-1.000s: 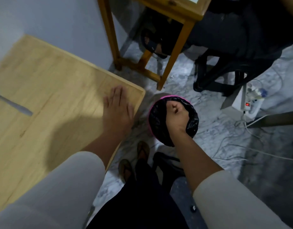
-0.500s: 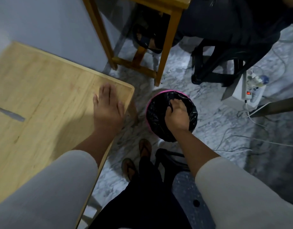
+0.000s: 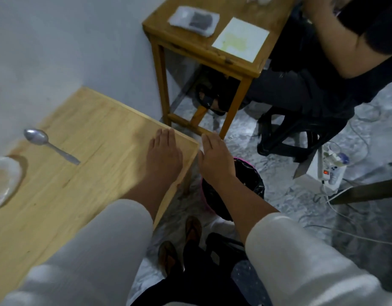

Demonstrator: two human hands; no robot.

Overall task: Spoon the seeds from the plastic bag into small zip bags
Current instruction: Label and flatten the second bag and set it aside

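Our right hand (image 3: 215, 157) has left the bin (image 3: 252, 180), fingers straight like the left (image 3: 164, 155); reaching carelessly could knock the spoon (image 3: 49, 144) beyond our left fingertips.

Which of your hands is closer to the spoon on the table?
Left. The left hand lies flat on the table, right of the spoon. The right hand hovers past the table's edge, farther away.

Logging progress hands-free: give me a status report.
Left hand flat on table, right hand open above bin. Spoon idle on table. Nothing blocking it.
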